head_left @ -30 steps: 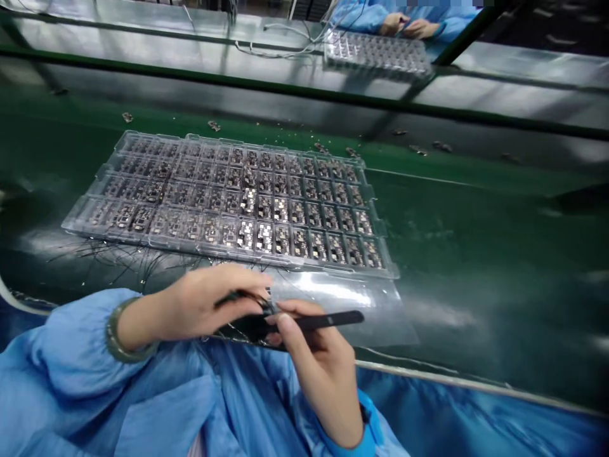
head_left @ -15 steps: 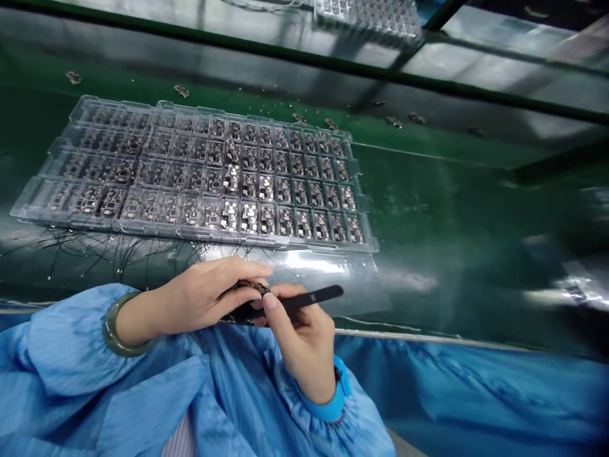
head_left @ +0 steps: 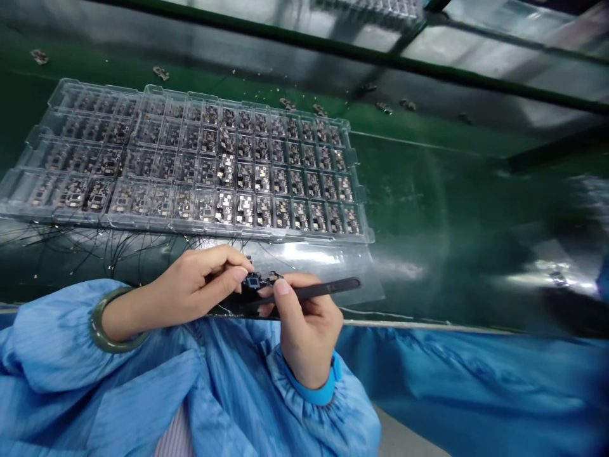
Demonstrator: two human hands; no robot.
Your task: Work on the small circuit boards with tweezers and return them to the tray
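The left fingertips have drawn back leftward from the right ones, baring the small circuit board (head_left: pixel 254 280) between both hands.
At the near edge of the green table (head_left: pixel 457 247), the left hand (head_left: pixel 204 282) pinches the board's left end, thumb and forefinger nearly closed; the right hand (head_left: pixel 307 324) has its thumb and fingers closed around a slim black tool (head_left: pixel 330 289), fingertips at the board's right end. The board looks light and stiff but fragile, best held by its edges, clear of the parts on its face. Just beyond lie a clear sheet (head_left: pixel 364 276) at right and thin black wires (head_left: pixel 114 249) at left, then clear trays (head_left: pixel 367 233) of similar boards; farthest, a few loose pieces (head_left: pixel 161 73).
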